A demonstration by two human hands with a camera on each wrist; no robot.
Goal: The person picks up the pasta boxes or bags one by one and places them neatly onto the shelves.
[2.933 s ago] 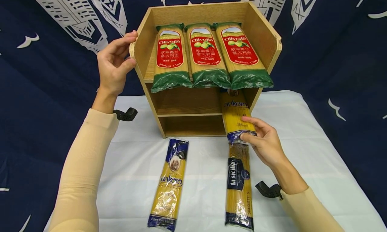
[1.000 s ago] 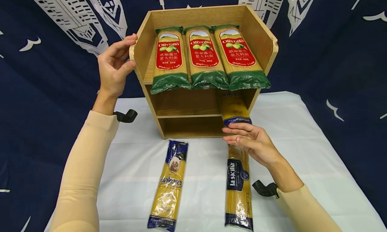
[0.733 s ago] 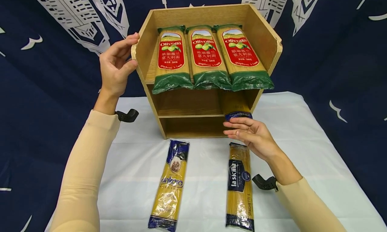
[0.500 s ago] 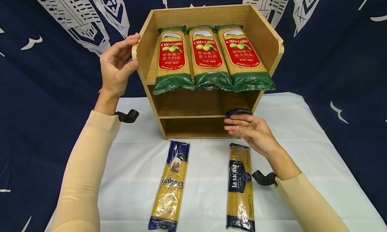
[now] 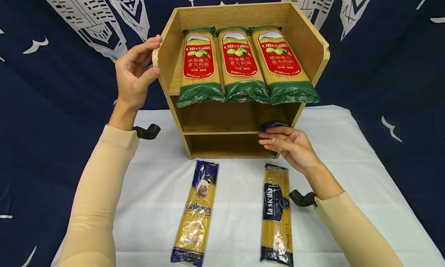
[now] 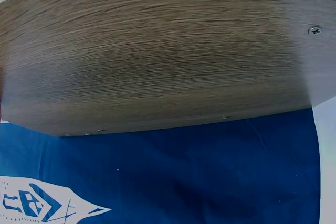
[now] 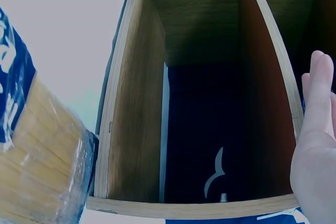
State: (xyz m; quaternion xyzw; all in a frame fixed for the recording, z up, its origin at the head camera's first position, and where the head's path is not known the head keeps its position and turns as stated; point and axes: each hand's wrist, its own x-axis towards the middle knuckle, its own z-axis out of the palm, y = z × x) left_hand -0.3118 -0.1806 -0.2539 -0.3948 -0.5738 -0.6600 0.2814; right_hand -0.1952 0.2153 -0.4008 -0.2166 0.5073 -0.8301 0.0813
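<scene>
My left hand holds the left side edge of a wooden shelf, fingertips and thumb at its upper front. In the left wrist view, that shelf's side panel fills most of the frame. My right hand, fingers nearly straight, presses at the blue end of a spaghetti pack on the middle level, at the right. Most of that pack is hidden beneath the upper level. The right wrist view shows the right hand beside the shelf divider.
Three green-ended Olivoilà spaghetti packs lie side by side on the top level, ends overhanging its front. An Ankara pack and a La Sicilia pack lie on the white tablecloth. A dark blue patterned cloth hangs behind.
My right hand first gripped the yellow Ankara pack's near end, then straightened its fingers and pushed it deeper into the middle level. Now just the blue end shows. The left hand stays at the shelf.
</scene>
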